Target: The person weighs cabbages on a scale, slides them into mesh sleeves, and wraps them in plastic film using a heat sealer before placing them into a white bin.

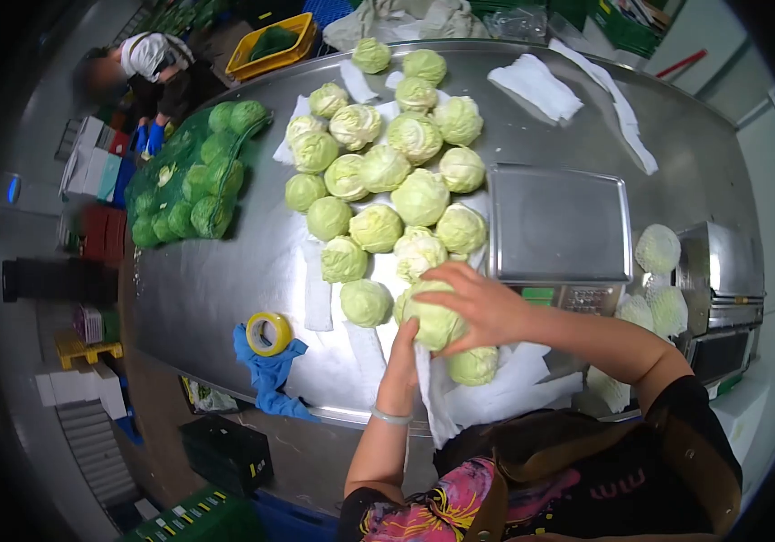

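Note:
Between my two hands is a pale green cabbage [438, 323] near the front edge of the steel table. My right hand [478, 303] curves over its top and right side with the fingers bent around it. My left hand [403, 354] grips the same cabbage from the lower left. A strip of white paper or cloth [433, 397] hangs below the left hand; whether the fingers pinch it is hidden. Just beneath and to the right rests another cabbage [473, 365]. More loose cabbages [376, 228] lie grouped beyond my hands, some on white sheets.
A weighing scale [559, 226] stands right of the cabbages. Yellow tape [269, 334] sits on a blue cloth [270, 375] at the left. A green net bag of cabbages [193, 181] lies far left, near another person [154, 68]. White sheets [532, 86] lie at the back.

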Action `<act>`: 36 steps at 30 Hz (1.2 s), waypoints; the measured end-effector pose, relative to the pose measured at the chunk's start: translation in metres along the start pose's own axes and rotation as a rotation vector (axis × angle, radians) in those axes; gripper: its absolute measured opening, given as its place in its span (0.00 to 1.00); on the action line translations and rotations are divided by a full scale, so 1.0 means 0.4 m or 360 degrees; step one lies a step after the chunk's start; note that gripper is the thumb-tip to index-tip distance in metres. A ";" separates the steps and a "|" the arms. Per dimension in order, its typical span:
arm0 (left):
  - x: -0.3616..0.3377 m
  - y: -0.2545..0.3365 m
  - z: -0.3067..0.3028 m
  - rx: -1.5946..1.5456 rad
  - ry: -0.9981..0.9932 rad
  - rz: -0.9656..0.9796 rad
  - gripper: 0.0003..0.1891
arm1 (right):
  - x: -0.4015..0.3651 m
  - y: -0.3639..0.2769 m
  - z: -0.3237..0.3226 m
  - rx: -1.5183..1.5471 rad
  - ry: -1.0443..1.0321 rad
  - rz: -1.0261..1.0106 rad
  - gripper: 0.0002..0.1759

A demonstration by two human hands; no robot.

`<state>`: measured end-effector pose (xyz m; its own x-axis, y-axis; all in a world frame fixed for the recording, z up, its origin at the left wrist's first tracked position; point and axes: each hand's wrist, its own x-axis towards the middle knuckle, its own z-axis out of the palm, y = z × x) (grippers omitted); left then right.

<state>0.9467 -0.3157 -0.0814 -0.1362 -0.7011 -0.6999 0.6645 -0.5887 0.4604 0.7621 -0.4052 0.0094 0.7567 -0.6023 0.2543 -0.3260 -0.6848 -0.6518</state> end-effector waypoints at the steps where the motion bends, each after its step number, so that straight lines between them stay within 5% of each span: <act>1: -0.001 0.015 -0.063 0.0036 -0.0107 0.0081 0.31 | 0.028 0.010 0.011 0.0278 -0.0102 0.0002 0.47; 2: -0.011 0.032 -0.139 0.0078 -0.0215 0.0159 0.33 | 0.056 0.024 0.022 0.0553 -0.0202 0.0010 0.46; 5: -0.071 0.079 -0.257 -0.0136 0.0246 0.0267 0.34 | 0.125 0.139 0.071 0.0409 -0.0099 0.0296 0.42; 6: -0.094 0.113 -0.289 -0.0154 0.0423 0.0284 0.34 | 0.151 0.179 0.070 0.0203 -0.0056 0.0318 0.41; 7: -0.081 0.126 -0.428 -0.0211 0.0086 0.0303 0.33 | 0.181 0.225 0.061 -0.0015 -0.0011 0.0338 0.41; 9: -0.083 0.173 -0.429 0.0034 0.0621 0.0314 0.32 | 0.252 0.302 0.057 -0.0304 0.0160 0.0376 0.42; 12: -0.040 0.153 -0.564 -0.0009 0.0749 0.0303 0.29 | 0.396 0.391 0.060 -0.0659 0.0248 0.0338 0.45; 15: -0.023 0.128 -0.531 0.0108 0.0840 0.0257 0.29 | 0.493 0.465 0.115 -0.0880 0.0151 0.0340 0.46; 18: -0.016 0.119 -0.510 0.0484 0.0703 0.0477 0.32 | 0.551 0.477 0.138 -0.1073 -0.0340 0.0526 0.46; 21: -0.033 0.155 -0.532 0.1282 0.0582 0.0743 0.31 | 0.583 0.493 0.130 -0.0743 -0.0083 0.0556 0.46; 25: -0.049 0.252 -0.455 0.1180 0.0809 0.0570 0.24 | 0.689 0.530 0.138 -0.0663 0.0285 0.0238 0.48; 30: -0.024 0.254 -0.479 0.1245 0.0821 0.0551 0.23 | 0.873 0.524 0.233 -0.0813 0.0008 0.0410 0.51; 33: -0.033 0.267 -0.426 0.1167 0.0836 0.0518 0.22 | 0.895 0.533 0.216 -0.0435 -0.0110 0.0518 0.53; 36: -0.021 0.257 -0.457 0.1175 0.0794 0.0597 0.22 | 0.808 0.484 0.149 -0.0054 0.0207 0.0466 0.52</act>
<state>1.1506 -0.2968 -0.1279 0.4316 -0.7438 -0.5104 -0.0515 -0.5852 0.8093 0.9772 -0.7079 -0.0771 0.5498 -0.8218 0.1499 -0.5395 -0.4863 -0.6873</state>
